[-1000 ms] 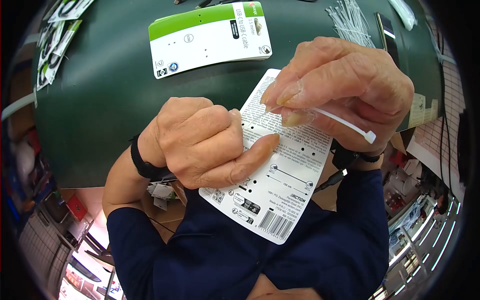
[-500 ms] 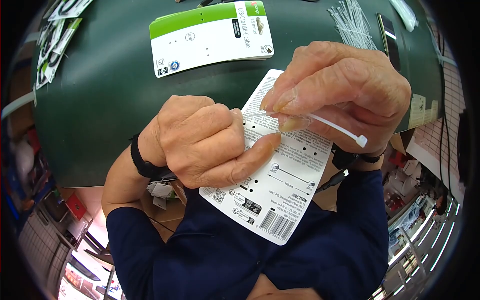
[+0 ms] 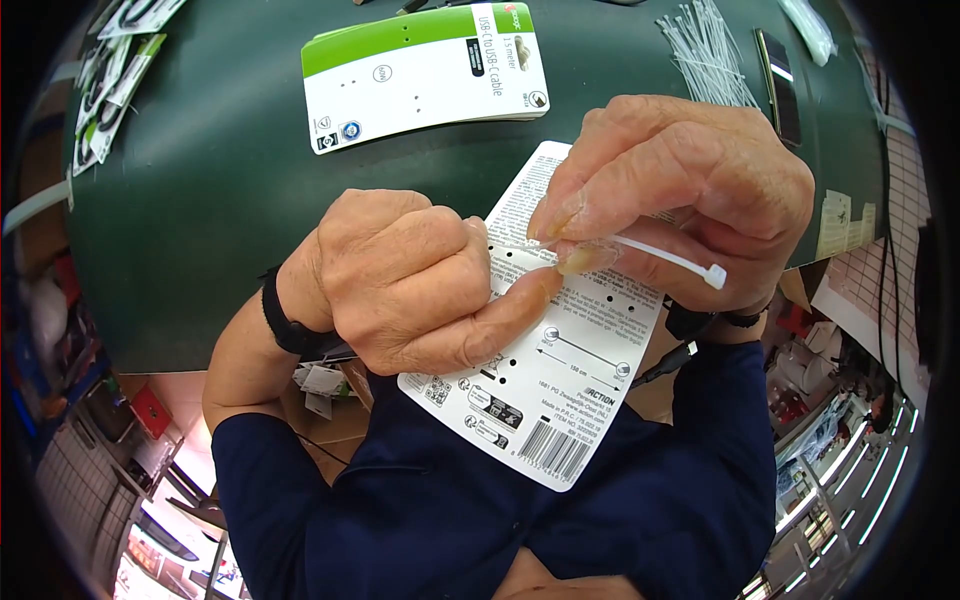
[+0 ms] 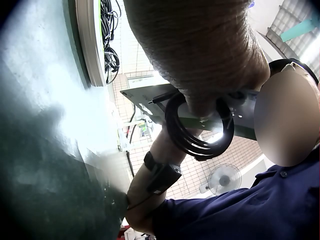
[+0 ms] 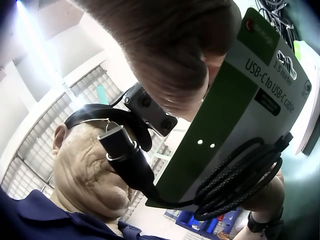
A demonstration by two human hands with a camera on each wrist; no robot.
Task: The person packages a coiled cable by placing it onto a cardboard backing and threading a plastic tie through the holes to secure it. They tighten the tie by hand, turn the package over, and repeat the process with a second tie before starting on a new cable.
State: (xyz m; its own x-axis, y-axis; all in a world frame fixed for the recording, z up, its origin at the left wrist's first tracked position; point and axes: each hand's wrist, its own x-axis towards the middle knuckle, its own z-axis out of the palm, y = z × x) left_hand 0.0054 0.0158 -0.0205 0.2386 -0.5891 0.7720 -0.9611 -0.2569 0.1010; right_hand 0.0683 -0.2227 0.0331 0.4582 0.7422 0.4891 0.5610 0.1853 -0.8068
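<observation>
The left hand [image 3: 405, 290] grips the left side of a white printed card [image 3: 560, 400], fingers curled and thumb lying across its back. Between thumb and fingertips the right hand [image 3: 690, 200] pinches a clear zip tie [image 3: 665, 255], its head sticking out to the right; the tie's thin end runs over the card towards the left fingers. On the card's green front, a coiled black cable [image 5: 235, 175] shows in the right wrist view, with one plug [image 5: 127, 155] hanging free. The left wrist view also shows the coil [image 4: 200, 130] beneath the hand.
A stack of green and white cards [image 3: 420, 90] lies on the dark green table [image 3: 210, 180]. Loose zip ties [image 3: 705, 55] and a phone [image 3: 778, 85] are at the back right, near a clear bag [image 3: 808, 30]. Carded cables [image 3: 110, 90] lie at the far left.
The right hand has moved slightly down and left with the zip tie, whose head is now lower. The left hand and card have barely moved.
</observation>
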